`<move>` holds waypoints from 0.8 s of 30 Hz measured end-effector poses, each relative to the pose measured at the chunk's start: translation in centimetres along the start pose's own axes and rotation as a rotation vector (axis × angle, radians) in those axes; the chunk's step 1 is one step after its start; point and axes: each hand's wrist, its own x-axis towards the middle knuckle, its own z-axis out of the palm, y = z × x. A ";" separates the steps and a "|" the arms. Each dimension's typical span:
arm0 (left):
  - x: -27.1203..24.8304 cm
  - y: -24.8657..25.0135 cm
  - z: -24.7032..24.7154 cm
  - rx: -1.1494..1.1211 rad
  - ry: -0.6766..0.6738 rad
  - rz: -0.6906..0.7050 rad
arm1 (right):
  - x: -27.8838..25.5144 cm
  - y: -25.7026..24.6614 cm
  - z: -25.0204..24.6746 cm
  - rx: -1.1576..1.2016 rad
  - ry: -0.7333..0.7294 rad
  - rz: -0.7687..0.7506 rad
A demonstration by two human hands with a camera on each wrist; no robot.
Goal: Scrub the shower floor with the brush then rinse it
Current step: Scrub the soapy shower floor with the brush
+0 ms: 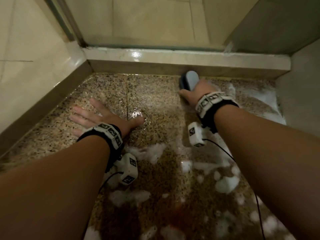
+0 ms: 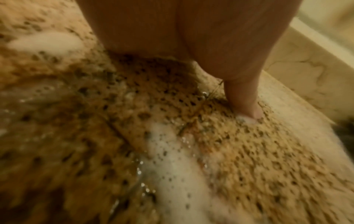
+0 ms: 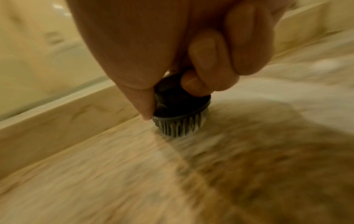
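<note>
1. Gripping the scrub brush (image 1: pixel 189 80) in my right hand (image 1: pixel 196 91): fingers curled over its grey top, thumb (image 3: pixel 142 106) pressed down the side of the dark base. Bristles (image 3: pixel 179 126) are down on the speckled shower floor (image 1: pixel 107 94).
2. Brush sits at the far edge of the floor, just beside the raised beige curb (image 1: pixel 173 57), right of the grout line (image 1: pixel 127 96) that runs toward me.
3. My left hand (image 1: pixel 97 116) lies flat on the wet floor on the left, fingers straight and spread wide, holding nothing. The left wrist view shows the thumb tip (image 2: pixel 247 109) touching the floor at a patch of suds.
4. White foam (image 1: pixel 225 184) lies in clumps across the near floor, with more piled by the right wall (image 1: pixel 266 97). A streak of foam (image 2: pixel 172 166) runs below the left hand in its wrist view.
5. Floor is glossy with water; a bright reflection shows on the curb top (image 1: pixel 136 54).
6. Glass shower panel (image 1: pixel 147 21) stands on the curb; beige wall tiles (image 1: pixel 29 54) on the left.
7. Both wrists carry black bands with white marker blocks (image 1: pixel 110 132), cables trailing toward me.
8. Right wrist view is heavily blurred; floor detail there is unreadable.
</note>
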 end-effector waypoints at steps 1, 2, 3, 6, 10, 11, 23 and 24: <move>0.0 0.0 0.0 -0.002 -0.002 0.001 | 0.3 1.4 -0.3 0.019 0.007 0.068; 0.1 0.1 -0.1 -0.004 -0.001 0.001 | 0.7 2.1 -0.5 0.043 0.004 0.112; 0.1 0.1 -0.1 -0.008 -0.001 -0.002 | 0.7 2.2 -0.6 0.056 0.000 0.131; 0.0 0.2 -0.2 -0.008 -0.007 -0.011 | 0.6 -0.7 0.7 0.091 -0.009 0.074; -0.2 0.3 -0.2 -0.011 0.001 -0.016 | -0.9 -5.5 3.0 0.119 -0.020 -0.042; -0.2 0.3 -0.2 -0.008 0.001 -0.015 | -1.2 -5.9 2.7 0.086 -0.034 -0.052; 0.5 0.4 0.5 -0.002 0.046 -0.025 | -2.1 15.7 -3.9 0.058 0.008 0.529; 0.6 0.3 0.6 -0.002 0.047 -0.026 | -2.4 15.8 -4.0 0.069 0.010 0.540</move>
